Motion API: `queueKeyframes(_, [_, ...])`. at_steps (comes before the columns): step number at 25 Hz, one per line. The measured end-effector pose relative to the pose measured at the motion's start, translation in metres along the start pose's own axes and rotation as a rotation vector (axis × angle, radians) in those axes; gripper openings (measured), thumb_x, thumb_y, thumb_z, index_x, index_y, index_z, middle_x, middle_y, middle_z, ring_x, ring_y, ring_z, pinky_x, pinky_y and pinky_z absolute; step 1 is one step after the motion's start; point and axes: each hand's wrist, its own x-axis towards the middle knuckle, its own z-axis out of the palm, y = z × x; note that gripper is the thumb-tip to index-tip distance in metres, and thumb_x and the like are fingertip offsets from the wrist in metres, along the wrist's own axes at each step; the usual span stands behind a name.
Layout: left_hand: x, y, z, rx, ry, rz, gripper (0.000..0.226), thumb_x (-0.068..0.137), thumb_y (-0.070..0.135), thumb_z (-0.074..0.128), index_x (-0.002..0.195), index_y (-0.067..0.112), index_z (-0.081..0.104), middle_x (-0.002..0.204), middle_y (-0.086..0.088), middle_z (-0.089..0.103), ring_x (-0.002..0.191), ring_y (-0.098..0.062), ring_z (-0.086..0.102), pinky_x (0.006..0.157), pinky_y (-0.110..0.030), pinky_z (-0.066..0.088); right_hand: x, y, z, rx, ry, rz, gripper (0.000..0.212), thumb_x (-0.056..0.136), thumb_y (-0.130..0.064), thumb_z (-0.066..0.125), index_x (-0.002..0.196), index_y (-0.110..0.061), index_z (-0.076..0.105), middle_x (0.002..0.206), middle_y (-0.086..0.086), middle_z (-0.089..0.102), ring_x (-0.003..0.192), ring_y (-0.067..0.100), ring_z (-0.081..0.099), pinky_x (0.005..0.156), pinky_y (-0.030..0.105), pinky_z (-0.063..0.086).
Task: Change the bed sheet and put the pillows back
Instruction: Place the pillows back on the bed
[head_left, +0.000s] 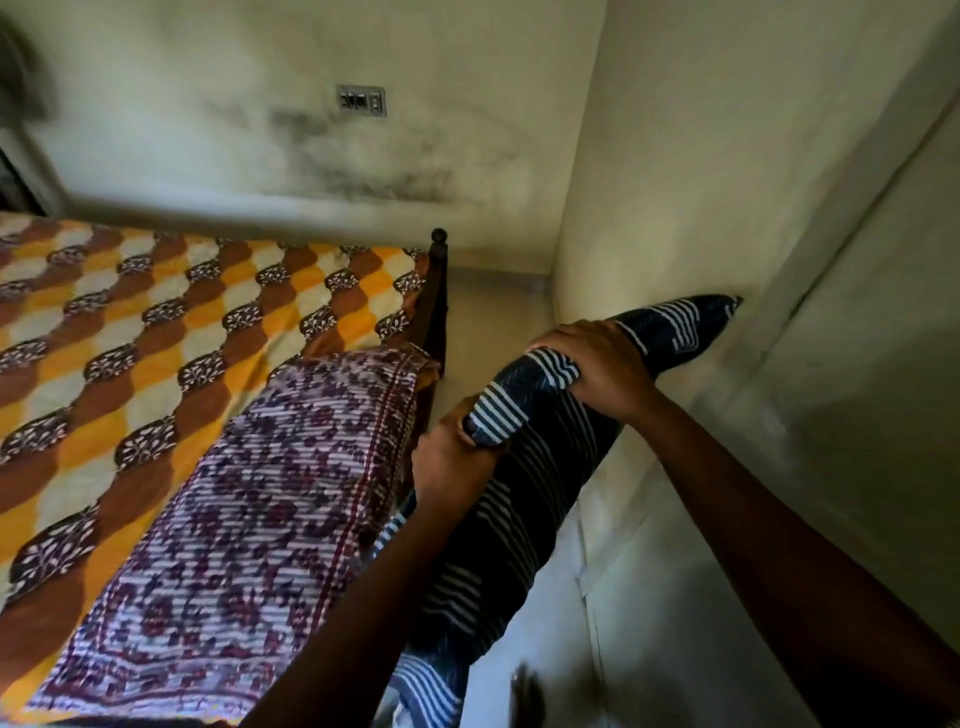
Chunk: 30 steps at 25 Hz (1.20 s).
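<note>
In the head view I see both hands holding the dark blue striped pillow, which is in the air on the right of the bed, over the floor and close to the right wall. The left hand grips its near upper corner with curled fingers, and the right hand is closed on the top edge a little farther away, bunching the fabric. The pillow's far corner points to the right wall; I cannot tell if it touches it. The bed is covered by an orange, brown and white bed sheet. On its right near edge lies a purple flowered cloth, maybe a pillow. A dark bed post stands at the far right corner, and a switch panel is on the far wall.
</note>
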Motion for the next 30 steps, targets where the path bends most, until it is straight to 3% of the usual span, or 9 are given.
queueKeyframes(7, [0.172, 0.027, 0.056, 0.002, 0.113, -0.144, 0.053, 0.077, 0.025, 0.072, 0.127, 0.026, 0.056, 0.116, -0.003, 0.067, 0.108, -0.023, 0.061, 0.093, -0.035, 0.048, 0.154, 0.129, 0.037, 0.182, 0.035, -0.065, 0.043, 0.075, -0.035, 0.043, 0.105, -0.02, 0.068, 0.104, 0.002, 0.07, 0.097, 0.025, 0.064, 0.088, 0.04, 0.049])
queueKeyframes(11, [0.283, 0.034, 0.06, 0.058, 0.096, -0.099, 0.049, 0.077, 0.023, 0.073, 0.123, 0.021, 0.059, 0.11, -0.004, 0.068, 0.102, -0.023, 0.063, 0.086, -0.035, 0.049, 0.245, 0.187, 0.048, 0.219, 0.084, -0.089, 0.036, 0.075, -0.022, 0.053, 0.107, -0.017, 0.068, 0.107, 0.006, 0.069, 0.099, 0.027, 0.063, 0.088, 0.036, 0.047])
queueKeyframes(16, [0.448, 0.036, 0.041, 0.188, 0.001, 0.026, 0.063, 0.062, 0.037, 0.068, 0.123, 0.021, 0.06, 0.111, -0.007, 0.069, 0.103, -0.025, 0.063, 0.089, -0.04, 0.051, 0.376, 0.261, 0.068, 0.302, 0.123, -0.1, 0.037, 0.08, -0.022, 0.052, 0.114, -0.014, 0.066, 0.112, 0.01, 0.068, 0.103, 0.03, 0.062, 0.089, 0.04, 0.049])
queueKeyframes(19, [0.527, 0.04, 0.017, 0.351, -0.049, 0.085, 0.061, 0.065, 0.039, 0.068, 0.124, 0.026, 0.059, 0.114, -0.005, 0.068, 0.105, -0.023, 0.062, 0.09, -0.036, 0.049, 0.449, 0.292, 0.085, 0.379, 0.141, -0.12, 0.036, 0.082, -0.025, 0.052, 0.115, -0.017, 0.064, 0.113, 0.007, 0.067, 0.103, 0.026, 0.063, 0.089, 0.042, 0.05])
queueKeyframes(24, [0.628, 0.019, -0.024, 0.588, 0.03, 0.11, 0.047, 0.08, 0.025, 0.068, 0.126, 0.023, 0.058, 0.113, -0.008, 0.069, 0.105, -0.026, 0.063, 0.086, -0.03, 0.045, 0.57, 0.305, 0.13, 0.401, 0.179, -0.227, 0.035, 0.081, -0.022, 0.056, 0.116, -0.02, 0.064, 0.113, 0.005, 0.067, 0.104, 0.028, 0.062, 0.088, 0.046, 0.049])
queueKeyframes(30, [0.69, -0.049, -0.069, 0.814, 0.29, -0.099, 0.05, 0.082, 0.016, 0.062, 0.129, 0.03, 0.054, 0.113, -0.007, 0.068, 0.102, -0.028, 0.063, 0.081, -0.037, 0.047, 0.701, 0.264, 0.206, 0.526, 0.076, -0.455, 0.042, 0.077, -0.021, 0.049, 0.116, -0.022, 0.064, 0.113, 0.005, 0.067, 0.104, 0.031, 0.06, 0.089, 0.049, 0.047])
